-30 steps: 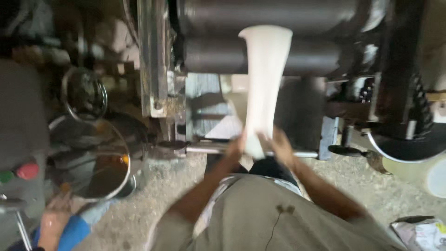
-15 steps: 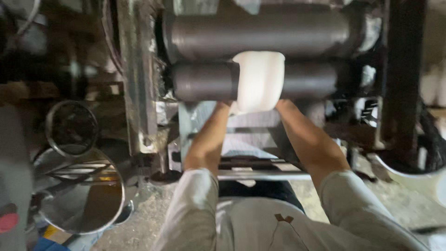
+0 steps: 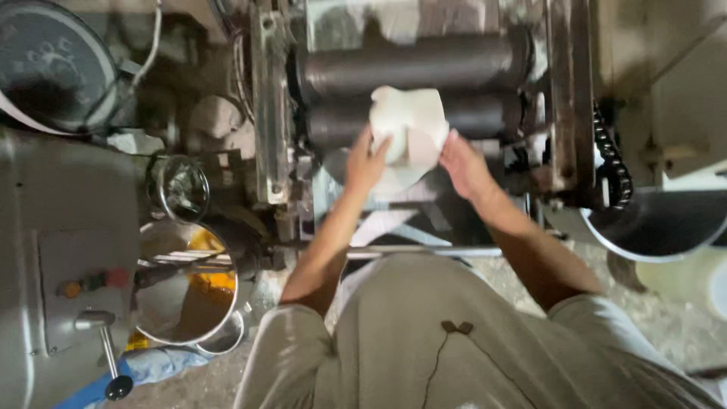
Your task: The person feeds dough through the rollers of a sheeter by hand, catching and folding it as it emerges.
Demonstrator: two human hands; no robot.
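My left hand (image 3: 369,160) and right hand (image 3: 463,164) each cup one side of a pale, folded slab of dough (image 3: 409,129), fingers spread against its lower edges. I hold it from both sides, it seems, so the soft mass stays bunched and does not sag. The dough rests up against the lower roller (image 3: 344,125) of a dark two-roller machine, with the upper roller (image 3: 409,68) just behind it; the slab's top edge meets the gap between them. My forearms reach straight out from my light shirt (image 3: 454,348). Below the rollers a metal bar (image 3: 394,250) crosses in front of me. To my left stand a steel bowl (image 3: 163,299) with something yellow inside and a grey machine with a black-knobbed lever (image 3: 113,367). On my right, a chain (image 3: 612,167) runs along the machine's frame.
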